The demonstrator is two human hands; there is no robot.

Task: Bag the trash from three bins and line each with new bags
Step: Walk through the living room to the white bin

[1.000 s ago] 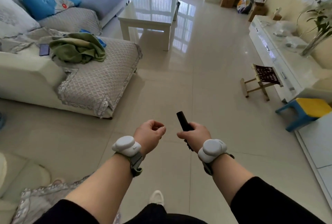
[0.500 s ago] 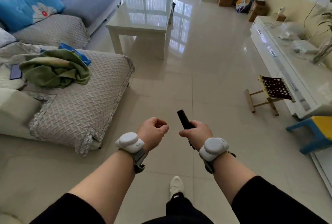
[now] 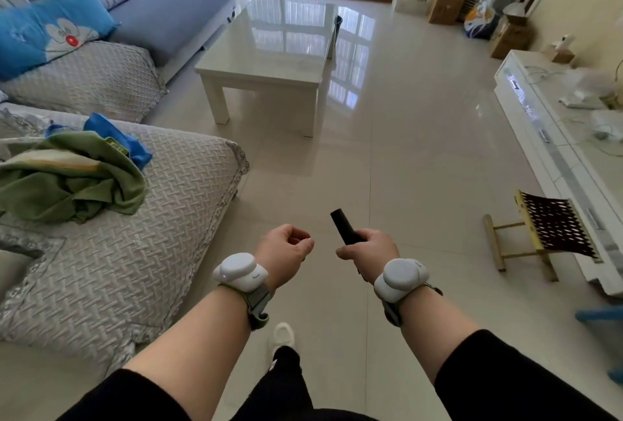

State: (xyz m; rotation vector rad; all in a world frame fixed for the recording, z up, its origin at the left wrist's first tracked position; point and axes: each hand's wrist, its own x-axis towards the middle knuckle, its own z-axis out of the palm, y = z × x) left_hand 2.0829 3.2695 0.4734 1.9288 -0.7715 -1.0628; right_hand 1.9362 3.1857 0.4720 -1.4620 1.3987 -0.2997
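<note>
The right hand (image 3: pixel 369 250) hides the black roll's (image 3: pixel 343 226) lower end; cabinet-top items (image 3: pixel 586 90) are blurred.

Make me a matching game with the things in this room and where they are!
Things:
1. black roll
2. green cloth
3. blue pillow
4. folding stool

Places:
A. lying on the grey sofa cover
B. on the floor by the white cabinet
C. gripped in the right hand
D. leaning on the sofa back

Pairs: 1-C, 2-A, 3-D, 4-B
</note>
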